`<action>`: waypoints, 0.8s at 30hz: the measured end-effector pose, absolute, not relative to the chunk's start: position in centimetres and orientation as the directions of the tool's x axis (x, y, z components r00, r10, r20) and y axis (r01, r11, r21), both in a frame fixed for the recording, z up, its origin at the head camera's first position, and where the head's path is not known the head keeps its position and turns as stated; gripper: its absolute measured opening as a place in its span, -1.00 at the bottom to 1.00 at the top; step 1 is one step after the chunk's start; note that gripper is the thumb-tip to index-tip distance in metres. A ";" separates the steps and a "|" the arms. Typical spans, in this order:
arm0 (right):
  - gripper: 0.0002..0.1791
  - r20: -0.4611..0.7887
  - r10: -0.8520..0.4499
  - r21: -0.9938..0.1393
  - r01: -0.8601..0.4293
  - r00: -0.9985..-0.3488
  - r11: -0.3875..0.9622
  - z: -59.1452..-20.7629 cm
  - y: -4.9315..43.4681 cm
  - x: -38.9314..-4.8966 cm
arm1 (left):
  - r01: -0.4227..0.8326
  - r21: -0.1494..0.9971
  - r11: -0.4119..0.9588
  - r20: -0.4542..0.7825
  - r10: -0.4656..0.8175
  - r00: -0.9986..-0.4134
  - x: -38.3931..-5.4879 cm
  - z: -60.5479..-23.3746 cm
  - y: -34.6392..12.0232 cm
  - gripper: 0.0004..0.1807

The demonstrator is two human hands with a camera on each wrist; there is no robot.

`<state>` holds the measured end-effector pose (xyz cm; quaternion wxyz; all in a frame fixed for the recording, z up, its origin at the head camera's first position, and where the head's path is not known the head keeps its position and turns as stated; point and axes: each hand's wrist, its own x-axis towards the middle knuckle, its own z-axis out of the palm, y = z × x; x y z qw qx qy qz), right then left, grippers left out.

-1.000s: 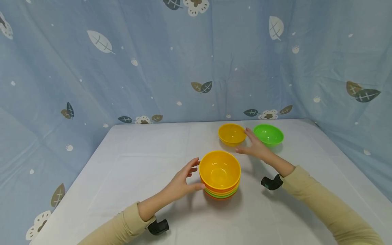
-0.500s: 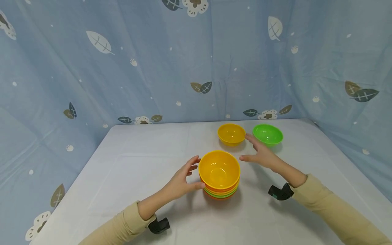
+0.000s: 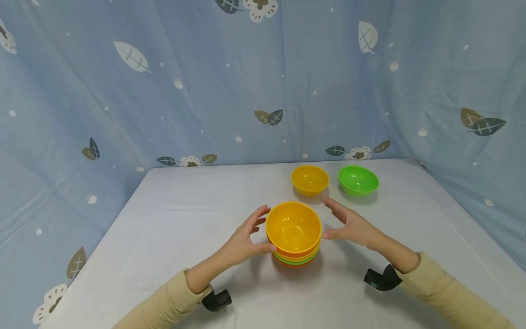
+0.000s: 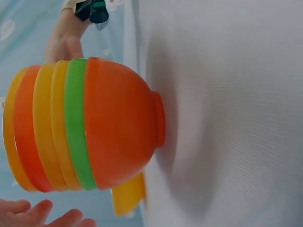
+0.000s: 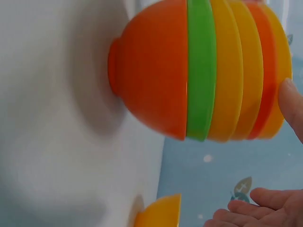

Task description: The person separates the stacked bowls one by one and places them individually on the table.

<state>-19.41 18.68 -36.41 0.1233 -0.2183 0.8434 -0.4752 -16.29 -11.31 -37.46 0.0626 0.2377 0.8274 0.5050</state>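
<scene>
A stack of nested bowls (image 3: 293, 228) stands on the white table, yellow at the top and orange at the base. Seen from the side in the left wrist view, a green bowl (image 4: 78, 123) sits just above the bottom orange bowl (image 4: 118, 125). My left hand (image 3: 245, 240) is at the stack's left side, fingers spread and loosely bent, thumb tip at the upper rims. On the opposite side, my right hand (image 3: 355, 227) has its fingers apart and extended, the thumb close to the stack's right edge. Neither hand is curled round the bowls.
Behind the stack, a yellow bowl (image 3: 310, 181) and a green bowl (image 3: 358, 181) stand separately near the table's far edge. A blue patterned cloth (image 3: 230, 91) hangs behind the table (image 3: 197, 196). Each wrist carries a black camera.
My right hand has moved from beside the far yellow bowl back toward me, to the stack's right side. The left hand and the bowls have stayed in place.
</scene>
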 end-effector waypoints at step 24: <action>-0.02 0.059 -0.596 -0.925 -0.268 -0.800 0.268 -38.6 16.6 -18.0 | 0.286 0.872 0.397 0.054 0.503 -0.863 -16.4 -37.0 -9.8 0.26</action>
